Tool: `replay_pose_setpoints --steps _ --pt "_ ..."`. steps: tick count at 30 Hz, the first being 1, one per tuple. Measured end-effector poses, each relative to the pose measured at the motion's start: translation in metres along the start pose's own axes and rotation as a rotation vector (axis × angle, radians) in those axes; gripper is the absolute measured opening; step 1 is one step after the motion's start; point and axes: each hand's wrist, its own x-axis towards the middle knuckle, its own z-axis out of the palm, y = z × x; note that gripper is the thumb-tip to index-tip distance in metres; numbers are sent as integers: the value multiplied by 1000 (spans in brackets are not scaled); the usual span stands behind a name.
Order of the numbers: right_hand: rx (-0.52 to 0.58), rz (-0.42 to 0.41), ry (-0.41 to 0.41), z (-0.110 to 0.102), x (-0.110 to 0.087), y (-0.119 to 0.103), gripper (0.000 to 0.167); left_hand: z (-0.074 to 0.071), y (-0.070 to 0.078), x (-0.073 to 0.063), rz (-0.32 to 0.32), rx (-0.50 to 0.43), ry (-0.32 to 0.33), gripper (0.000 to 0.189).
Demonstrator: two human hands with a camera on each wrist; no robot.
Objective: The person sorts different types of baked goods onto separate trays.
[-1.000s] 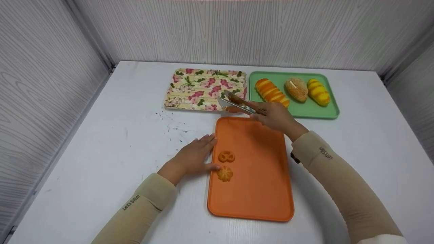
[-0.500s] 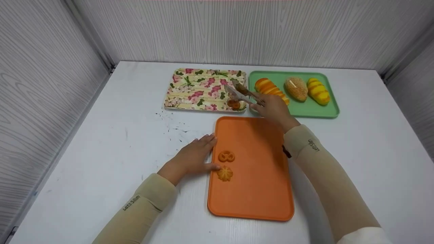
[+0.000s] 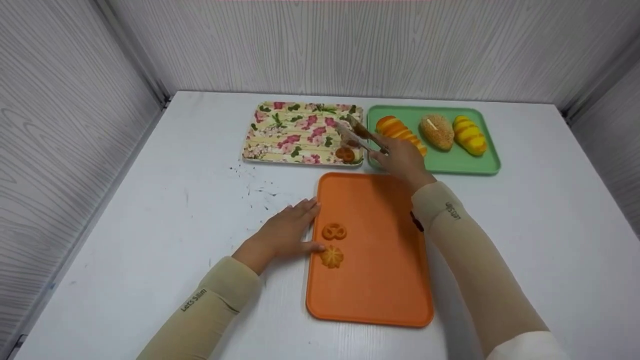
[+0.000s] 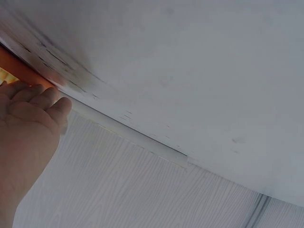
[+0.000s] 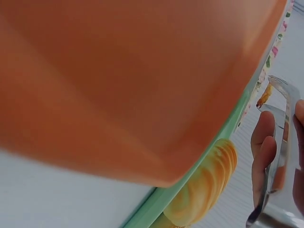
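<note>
My right hand point(image 3: 400, 157) grips metal tongs point(image 3: 362, 135) over the right part of the floral tray point(image 3: 285, 132). The tong tips stand apart. Just below them, a small brown pretzel-shaped cookie point(image 3: 345, 154) lies in the tray's near right corner. In the right wrist view a golden-brown piece point(image 5: 264, 95) shows by the tong tips point(image 5: 280, 80); whether they touch it I cannot tell. My left hand point(image 3: 285, 230) rests along the left edge of the orange tray point(image 3: 380, 280), fingers extended. Its thumb reaches a flower-shaped cookie point(image 3: 332, 256); another pretzel-shaped cookie point(image 3: 334, 231) lies beyond that.
Behind the orange tray, a green tray point(image 3: 440, 165) holds a striped orange loaf point(image 3: 395, 130), a seeded bun point(image 3: 437, 131) and a yellow striped loaf point(image 3: 470, 136). Panelled walls point(image 3: 320, 50) border the white table point(image 3: 150, 210) at the back and sides.
The right hand and tongs have shifted slightly away from me. The pretzel-shaped cookie, earlier partly behind the tongs at the floral tray's near edge, now shows in its corner. The left hand stays put.
</note>
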Motion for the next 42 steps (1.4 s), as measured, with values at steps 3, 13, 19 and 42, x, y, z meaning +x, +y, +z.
replay_pose_setpoints --steps 3,13,19,42 --pt "4 17 -15 2 1 0 54 0 1 0 1 -1 1 98" --pt "-22 23 -27 5 2 0 55 2 1 2 14 1 9 98" --pt "-25 4 -2 7 1 3 58 0 3 2 14 -1 2 99" --pt "111 56 -2 -8 -13 4 70 1 1 1 3 2 8 96"
